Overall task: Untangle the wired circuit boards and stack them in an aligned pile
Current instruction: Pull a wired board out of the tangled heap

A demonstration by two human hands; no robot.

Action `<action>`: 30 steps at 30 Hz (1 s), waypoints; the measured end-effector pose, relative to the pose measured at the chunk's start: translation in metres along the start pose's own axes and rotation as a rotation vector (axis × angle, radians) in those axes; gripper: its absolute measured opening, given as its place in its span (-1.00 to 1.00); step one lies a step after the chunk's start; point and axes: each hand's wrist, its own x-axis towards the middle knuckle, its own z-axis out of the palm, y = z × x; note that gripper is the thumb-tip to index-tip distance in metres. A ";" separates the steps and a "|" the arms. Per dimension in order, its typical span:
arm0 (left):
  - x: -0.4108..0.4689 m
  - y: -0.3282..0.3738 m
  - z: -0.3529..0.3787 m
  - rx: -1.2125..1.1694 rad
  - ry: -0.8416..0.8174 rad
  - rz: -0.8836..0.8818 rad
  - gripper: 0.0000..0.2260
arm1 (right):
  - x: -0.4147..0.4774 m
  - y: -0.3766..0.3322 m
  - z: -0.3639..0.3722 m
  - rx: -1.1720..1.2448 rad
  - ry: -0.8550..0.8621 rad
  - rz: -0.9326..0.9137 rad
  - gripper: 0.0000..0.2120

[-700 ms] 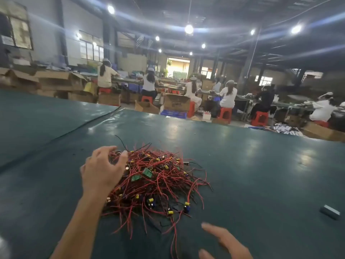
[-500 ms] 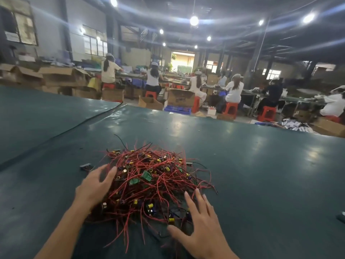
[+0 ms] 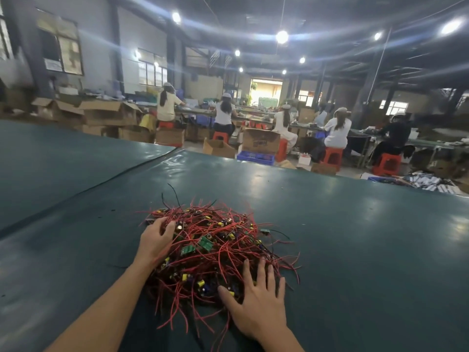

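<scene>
A tangled heap of small circuit boards with red and black wires (image 3: 215, 247) lies on the dark green table (image 3: 355, 250). Green boards and yellow-topped capacitors show among the wires. My left hand (image 3: 156, 241) rests on the heap's left side, its fingers bent over the wires. My right hand (image 3: 256, 298) lies flat on the heap's near right edge with fingers straight and spread. Neither hand lifts a board.
A seam in the table cover (image 3: 88, 189) runs diagonally at the left. Beyond the far table edge are cardboard boxes (image 3: 261, 141), a blue crate (image 3: 255, 157), red stools and several seated workers at benches.
Both hands have moved inward onto the heap: the left from its left rim onto the wires, the right up from the near edge onto the near right side.
</scene>
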 end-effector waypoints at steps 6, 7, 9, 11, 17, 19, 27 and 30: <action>0.026 0.024 0.004 0.348 -0.254 -0.040 -0.53 | 0.004 0.016 -0.015 0.216 0.087 -0.166 -0.22; 0.031 0.039 -0.007 0.514 -0.378 -0.061 -0.53 | -0.001 0.021 -0.016 0.256 0.126 -0.189 -0.31; 0.039 0.080 -0.034 0.818 -0.477 -0.037 -0.58 | -0.011 0.029 -0.016 0.231 0.183 -0.234 -0.47; 0.041 0.128 -0.054 0.948 -0.345 0.088 -0.64 | -0.020 0.033 -0.015 0.148 0.232 -0.308 -0.56; -0.057 0.191 -0.007 0.200 -0.283 0.503 -0.75 | -0.044 0.045 -0.031 0.107 0.483 -0.415 -0.75; -0.098 0.176 0.014 0.080 -0.193 0.698 -0.62 | -0.046 0.058 -0.042 0.203 0.547 -0.392 -0.75; -0.199 0.142 0.086 -0.356 -0.479 0.793 -0.59 | -0.051 0.082 -0.085 0.457 1.174 -0.154 -0.79; -0.194 0.135 0.099 -0.653 -0.521 0.374 -0.65 | -0.055 0.077 -0.066 0.429 1.155 -0.262 -0.80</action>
